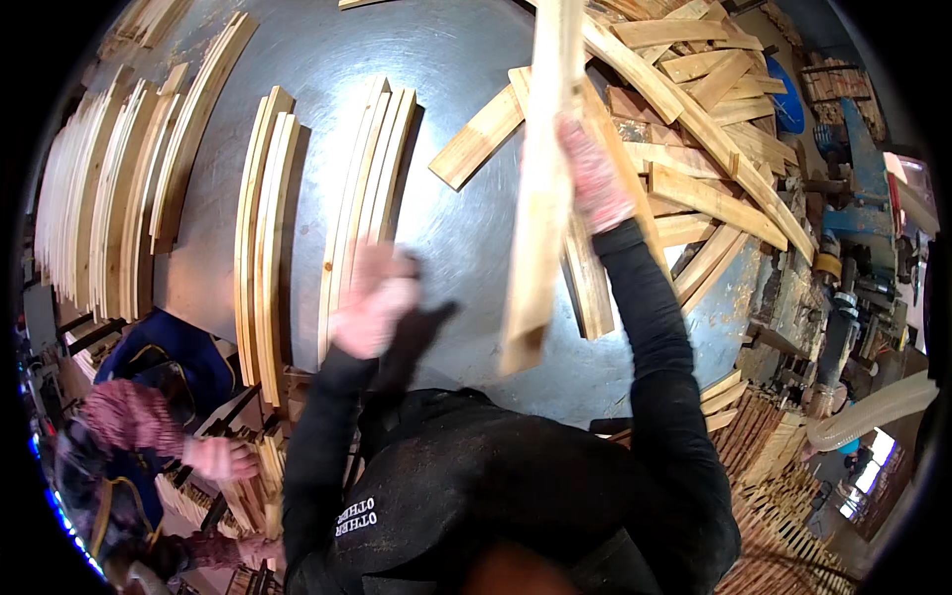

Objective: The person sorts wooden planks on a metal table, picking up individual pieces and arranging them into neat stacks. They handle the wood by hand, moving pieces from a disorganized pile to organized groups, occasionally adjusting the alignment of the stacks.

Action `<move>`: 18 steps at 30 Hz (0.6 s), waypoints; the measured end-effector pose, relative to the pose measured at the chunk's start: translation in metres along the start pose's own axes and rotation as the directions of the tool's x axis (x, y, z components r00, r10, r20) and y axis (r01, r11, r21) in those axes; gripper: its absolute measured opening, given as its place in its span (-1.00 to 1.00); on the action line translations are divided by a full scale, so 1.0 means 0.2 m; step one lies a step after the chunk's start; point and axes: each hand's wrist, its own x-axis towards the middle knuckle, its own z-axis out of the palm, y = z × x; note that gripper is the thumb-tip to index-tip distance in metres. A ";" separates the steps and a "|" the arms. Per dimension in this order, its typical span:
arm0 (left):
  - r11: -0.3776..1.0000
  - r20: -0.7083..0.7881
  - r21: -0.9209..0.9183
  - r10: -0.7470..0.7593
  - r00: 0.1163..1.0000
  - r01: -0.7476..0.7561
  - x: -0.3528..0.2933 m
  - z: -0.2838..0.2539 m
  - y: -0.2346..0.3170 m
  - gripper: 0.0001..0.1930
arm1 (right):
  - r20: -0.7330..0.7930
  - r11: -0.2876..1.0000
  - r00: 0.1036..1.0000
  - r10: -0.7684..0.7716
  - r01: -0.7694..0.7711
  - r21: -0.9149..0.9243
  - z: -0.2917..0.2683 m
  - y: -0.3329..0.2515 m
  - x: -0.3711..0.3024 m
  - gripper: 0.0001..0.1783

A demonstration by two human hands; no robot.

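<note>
My right hand point(595, 183), in a pale reddish glove, is closed on a long wooden slat point(540, 208) raised over the metal table. The slat runs from the top edge of the view towards me, and it hides part of the fingers. Close to the near end of a small group of upright slats point(382, 159) is my left hand point(375, 297), also gloved. Motion blurs its fingers, and I cannot tell whether it touches those slats. Beyond my right hand lies a loose heap of slats point(719, 193), crossing each other at many angles.
The metal table point(456, 268) carries another slat group point(266, 238) and a long row point(99, 208) at left. At lower left, a co-worker's gloved hand point(223, 458) is beside stacked wood pieces. Blue machinery point(863, 169) and a pale hose point(873, 412) stand right.
</note>
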 end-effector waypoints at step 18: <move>0.209 -0.188 0.969 0.283 0.941 0.130 -0.26 -0.08 -0.40 -0.16 | 0.112 0.916 0.963 0.243 -0.266 0.301 0.18 0.33 -0.54 -0.33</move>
